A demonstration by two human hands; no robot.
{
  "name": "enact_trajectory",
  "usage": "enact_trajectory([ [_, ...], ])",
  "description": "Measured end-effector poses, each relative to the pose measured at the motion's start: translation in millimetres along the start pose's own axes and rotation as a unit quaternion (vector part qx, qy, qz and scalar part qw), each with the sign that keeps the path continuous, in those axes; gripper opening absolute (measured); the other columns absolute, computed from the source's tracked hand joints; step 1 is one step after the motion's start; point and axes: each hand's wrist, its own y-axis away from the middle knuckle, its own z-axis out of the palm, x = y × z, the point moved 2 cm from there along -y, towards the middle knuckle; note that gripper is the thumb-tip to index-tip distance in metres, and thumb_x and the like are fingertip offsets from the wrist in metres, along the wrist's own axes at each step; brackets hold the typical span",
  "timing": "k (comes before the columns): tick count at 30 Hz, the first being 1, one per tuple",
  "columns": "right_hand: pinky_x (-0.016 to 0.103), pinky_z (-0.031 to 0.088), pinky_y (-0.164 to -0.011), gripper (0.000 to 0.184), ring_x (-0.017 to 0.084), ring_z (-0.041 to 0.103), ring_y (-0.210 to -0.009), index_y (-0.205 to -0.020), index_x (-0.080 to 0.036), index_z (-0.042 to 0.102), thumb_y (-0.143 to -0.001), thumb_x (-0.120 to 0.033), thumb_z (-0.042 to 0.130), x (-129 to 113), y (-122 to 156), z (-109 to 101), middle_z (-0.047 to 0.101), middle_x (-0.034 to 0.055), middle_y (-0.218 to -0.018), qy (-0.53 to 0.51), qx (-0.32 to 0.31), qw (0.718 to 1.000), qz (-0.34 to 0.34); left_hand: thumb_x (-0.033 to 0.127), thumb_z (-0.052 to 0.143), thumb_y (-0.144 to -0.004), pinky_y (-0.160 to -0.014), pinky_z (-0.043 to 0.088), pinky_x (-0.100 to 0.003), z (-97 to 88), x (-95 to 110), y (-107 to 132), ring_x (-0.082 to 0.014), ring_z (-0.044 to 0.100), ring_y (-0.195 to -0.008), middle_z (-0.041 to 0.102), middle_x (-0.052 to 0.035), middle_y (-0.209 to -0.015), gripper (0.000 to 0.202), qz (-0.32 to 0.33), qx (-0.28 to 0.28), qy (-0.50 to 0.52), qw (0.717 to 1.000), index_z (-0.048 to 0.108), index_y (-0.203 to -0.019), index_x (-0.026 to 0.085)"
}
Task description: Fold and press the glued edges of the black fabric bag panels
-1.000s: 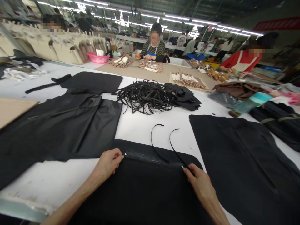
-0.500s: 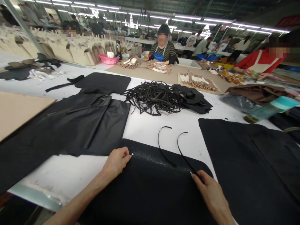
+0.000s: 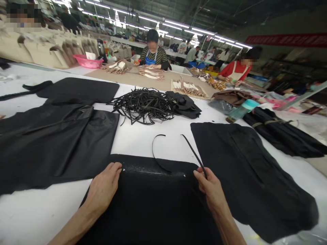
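A black leather-like panel lies before me, with a pale, dusty line running across it near its far edge. Small white marks show at both ends of that line. My left hand has its fingers closed at the panel's left side, beside the left mark. Pinched in my right hand is a thin black strip, its free end sticking up and away. This hand is over the panel's far right corner. A second black strip lies curved, partly on the panel and partly on the white table.
Beyond the panel lies a tangled heap of black strips beside folded black pieces. Black sheets flank me on the left and right. A teal-lidded bottle lies at the right. Co-workers sit across the table.
The view has swung to the right. My right hand has moved from the white mark to the panel's corner, and the strip in it now stands straighter. My left hand remains at the left side.
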Motion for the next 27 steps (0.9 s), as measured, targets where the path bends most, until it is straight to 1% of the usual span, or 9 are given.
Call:
enact_trajectory([
  [3,0.023,0.027,-0.042,0.029,0.009,0.035,-0.044,-0.080,-0.019,0.054,-0.079,-0.049,0.056,-18.6,15.0,2.7,0.038,-0.0072,-0.053,-0.004,-0.014,1.000,-0.024,0.018,0.028,-0.088,-0.086,0.046,-0.032,5.1,13.8,6.9,-0.0199,0.058,-0.097,0.060,-0.0077,-0.110,0.033,0.123,0.077,-0.014,0.989,0.054,-0.108,0.020],
  [6,0.026,0.043,-0.057,0.028,0.016,0.055,-0.063,-0.081,-0.019,0.059,-0.090,-0.038,0.041,-37.0,40.6,30.3,0.058,0.0013,-0.068,0.144,-0.069,0.978,-0.137,0.001,0.032,-0.077,-0.095,0.043,-0.036,23.2,39.5,15.1,-0.0215,0.054,-0.109,0.060,-0.0072,-0.119,0.049,0.261,0.023,-0.066,0.963,0.053,-0.117,0.019],
  [7,0.028,0.046,-0.064,0.027,0.018,0.058,-0.071,-0.088,-0.020,0.061,-0.091,-0.032,0.038,-39.7,49.4,43.5,0.063,0.0035,-0.077,0.198,-0.088,0.954,-0.207,0.000,0.033,-0.074,-0.097,0.043,-0.037,31.1,47.0,16.7,-0.0219,0.052,-0.113,0.057,-0.0074,-0.124,0.053,0.292,-0.008,-0.077,0.953,0.050,-0.121,0.018],
  [10,0.036,0.044,-0.087,0.027,0.021,0.059,-0.092,-0.110,-0.020,0.058,-0.090,-0.017,0.041,-29.9,68.9,82.2,0.065,0.0064,-0.103,0.311,-0.148,0.840,-0.418,0.006,0.040,-0.076,-0.101,0.040,-0.039,54.6,58.1,18.0,-0.0235,0.043,-0.123,0.045,-0.0097,-0.137,0.054,0.346,-0.078,-0.091,0.931,0.042,-0.129,0.016],
  [12,0.038,0.037,-0.100,0.035,0.021,0.054,-0.109,-0.123,-0.019,0.051,-0.089,-0.016,0.047,-12.5,71.7,97.0,0.060,0.0071,-0.120,0.349,-0.151,0.791,-0.479,0.010,0.041,-0.078,-0.104,0.038,-0.039,66.2,56.8,17.4,-0.0231,0.038,-0.128,0.038,-0.0097,-0.141,0.053,0.366,-0.079,-0.094,0.922,0.039,-0.131,0.017],
  [14,0.038,0.032,-0.105,0.043,0.020,0.047,-0.118,-0.130,-0.018,0.043,-0.088,-0.018,0.051,4.9,69.0,101.7,0.053,0.0070,-0.129,0.381,-0.135,0.773,-0.489,0.008,0.040,-0.078,-0.104,0.038,-0.038,72.8,52.9,16.9,-0.0222,0.035,-0.129,0.035,-0.0089,-0.143,0.055,0.376,-0.062,-0.101,0.919,0.036,-0.133,0.017],
  [17,0.038,0.033,-0.105,0.048,0.020,0.045,-0.121,-0.132,-0.019,0.042,-0.086,-0.020,0.055,20.0,64.4,100.2,0.051,0.0049,-0.132,0.423,-0.121,0.760,-0.478,0.005,0.038,-0.076,-0.103,0.040,-0.037,74.3,50.8,17.5,-0.0219,0.036,-0.128,0.037,-0.0078,-0.142,0.058,0.382,-0.045,-0.127,0.914,0.035,-0.133,0.016],
  [23,0.042,0.033,-0.103,0.043,0.021,0.047,-0.118,-0.129,-0.021,0.045,-0.087,-0.023,0.055,19.5,65.2,96.1,0.053,0.0046,-0.130,0.472,-0.091,0.747,-0.459,0.001,0.036,-0.074,-0.100,0.042,-0.034,68.2,51.2,19.3,-0.0200,0.042,-0.125,0.042,-0.0059,-0.139,0.059,0.388,-0.018,-0.151,0.909,0.039,-0.131,0.016],
  [27,0.043,0.032,-0.102,0.037,0.023,0.049,-0.116,-0.124,-0.019,0.049,-0.087,-0.020,0.054,21.4,61.1,73.4,0.054,0.0088,-0.127,0.507,-0.036,0.745,-0.433,-0.001,0.035,-0.072,-0.100,0.041,-0.031,66.3,35.4,20.0,-0.0174,0.042,-0.124,0.043,-0.0039,-0.138,0.064,0.406,0.035,-0.136,0.903,0.036,-0.133,0.020],
])
